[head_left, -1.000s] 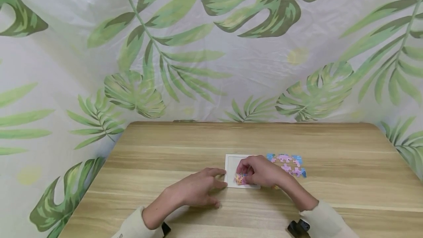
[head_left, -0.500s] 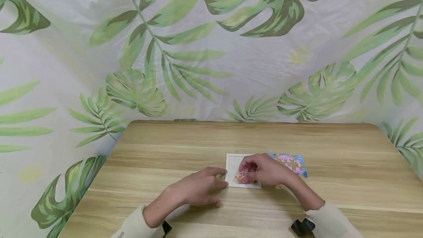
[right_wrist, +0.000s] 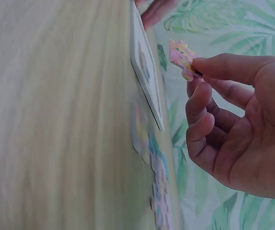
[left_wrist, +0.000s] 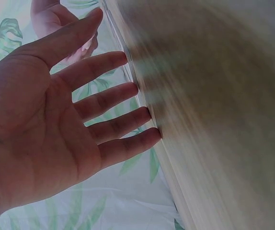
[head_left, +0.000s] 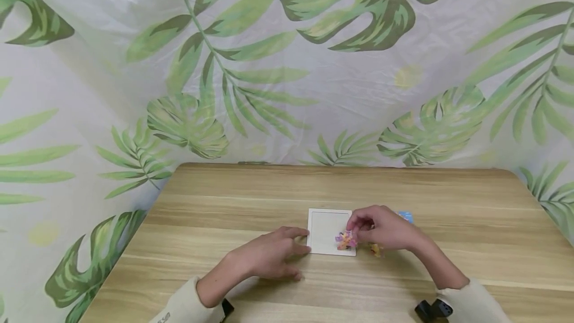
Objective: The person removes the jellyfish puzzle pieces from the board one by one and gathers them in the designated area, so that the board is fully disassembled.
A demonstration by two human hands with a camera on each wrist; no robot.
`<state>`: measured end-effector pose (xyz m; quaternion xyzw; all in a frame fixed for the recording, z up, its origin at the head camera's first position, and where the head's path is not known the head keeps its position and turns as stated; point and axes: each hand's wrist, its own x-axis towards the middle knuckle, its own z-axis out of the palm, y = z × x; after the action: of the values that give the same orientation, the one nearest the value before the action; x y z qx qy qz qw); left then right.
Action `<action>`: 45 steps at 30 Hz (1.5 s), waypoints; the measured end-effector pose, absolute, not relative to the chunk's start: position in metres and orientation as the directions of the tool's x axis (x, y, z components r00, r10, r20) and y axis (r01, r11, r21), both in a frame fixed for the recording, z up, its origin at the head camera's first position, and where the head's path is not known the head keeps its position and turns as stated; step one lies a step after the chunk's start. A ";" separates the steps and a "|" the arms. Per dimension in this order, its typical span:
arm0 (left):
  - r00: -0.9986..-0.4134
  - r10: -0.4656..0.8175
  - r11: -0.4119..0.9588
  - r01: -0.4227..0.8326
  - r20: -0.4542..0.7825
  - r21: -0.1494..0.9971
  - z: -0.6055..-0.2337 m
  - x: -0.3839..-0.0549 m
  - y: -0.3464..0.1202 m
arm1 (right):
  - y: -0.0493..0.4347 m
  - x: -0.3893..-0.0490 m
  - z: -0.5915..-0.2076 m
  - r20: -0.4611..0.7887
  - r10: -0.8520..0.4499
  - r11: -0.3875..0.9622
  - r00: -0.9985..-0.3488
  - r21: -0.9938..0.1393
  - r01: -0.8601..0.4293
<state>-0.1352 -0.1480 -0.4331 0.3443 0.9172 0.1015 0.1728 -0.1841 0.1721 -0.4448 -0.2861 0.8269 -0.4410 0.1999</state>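
Note:
My right hand point(head_left: 385, 228) pinches a pink and yellow jigsaw puzzle piece point(head_left: 345, 240) between thumb and index finger. In the right wrist view the jigsaw piece point(right_wrist: 181, 58) is raised off the table, its other fingers curled below. In the head view it overlaps the lower right corner of a white square puzzle board point(head_left: 325, 231) with a thin dark outline. My left hand point(head_left: 269, 254) lies at the board's left edge, fingertips right at the rim. The left wrist view shows that hand point(left_wrist: 46, 115) with fingers fairly straight and holding nothing.
More puzzle pieces lie right of the board, mostly hidden behind my right hand; a blue piece point(head_left: 405, 216) and a yellow piece point(head_left: 375, 249) show past it. The wooden table point(head_left: 233, 188) ends at a leaf-print cloth backdrop point(head_left: 269, 113).
My right hand has moved right with the jigsaw piece, from over the board's lower middle to its right edge. It now covers most of the loose pieces. My left hand stays at the board.

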 end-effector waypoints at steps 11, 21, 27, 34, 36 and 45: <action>-0.706 0.659 0.750 0.589 -0.260 0.302 -0.434 -0.135 -0.147 | 0.205 -0.179 -0.449 -0.059 -0.618 0.471 -0.784 -0.826 -0.309; -0.711 0.650 0.757 0.580 -0.267 0.301 -0.434 -0.135 -0.147 | 0.236 -0.170 -0.453 -0.062 -0.592 0.495 -0.803 -0.815 -0.301; -0.712 0.649 0.758 0.574 -0.268 0.310 -0.433 -0.135 -0.147 | 0.251 -0.165 -0.454 -0.055 -0.589 0.495 -0.806 -0.813 -0.306; -0.712 0.648 0.759 0.569 -0.271 0.317 -0.433 -0.135 -0.147 | 0.262 -0.163 -0.456 -0.071 -0.603 0.490 -0.795 -0.819 -0.298; -0.711 0.649 0.758 0.570 -0.271 0.318 -0.433 -0.135 -0.147 | 0.263 -0.162 -0.456 -0.072 -0.608 0.487 -0.791 -0.820 -0.300; -0.711 0.650 0.757 0.574 -0.270 0.313 -0.433 -0.135 -0.148 | 0.258 -0.161 -0.459 -0.073 -0.617 0.488 -0.784 -0.817 -0.308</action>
<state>-0.1350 -0.1476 -0.4330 0.3328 0.9190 0.1034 0.1843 -0.1607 0.2585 -0.4591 -0.2741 0.8432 -0.4252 0.1818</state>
